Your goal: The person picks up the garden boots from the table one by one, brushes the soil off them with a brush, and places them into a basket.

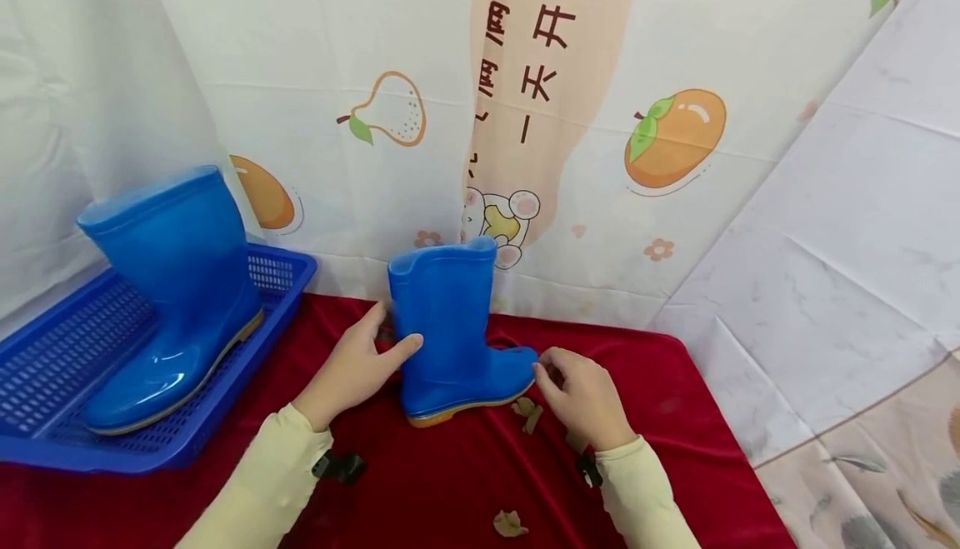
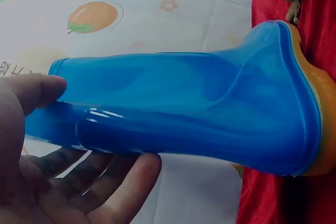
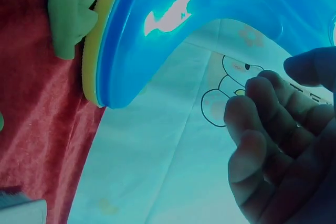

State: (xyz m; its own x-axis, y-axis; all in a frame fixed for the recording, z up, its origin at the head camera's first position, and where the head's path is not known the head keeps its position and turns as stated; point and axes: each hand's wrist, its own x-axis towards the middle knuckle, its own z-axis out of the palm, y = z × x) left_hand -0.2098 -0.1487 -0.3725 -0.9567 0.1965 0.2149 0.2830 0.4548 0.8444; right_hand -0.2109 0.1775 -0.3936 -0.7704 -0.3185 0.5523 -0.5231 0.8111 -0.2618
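A blue rain boot with a yellow sole stands upright on the red cloth, its toe to the right. My left hand holds its shaft, thumb on the near side and fingers round the back. In the left wrist view, the thumb and fingers lie on opposite sides of the shaft. My right hand hovers just beyond the toe, its fingers loosely bent. Nothing shows between those fingers in the right wrist view, where the boot's toe is apart from them.
At left, a blue plastic basket contains a second blue rain boot. Tan crumpled scraps lie by the toe, another scrap nearer me. A bristled, brush-like thing lies on the cloth. A printed curtain hangs behind.
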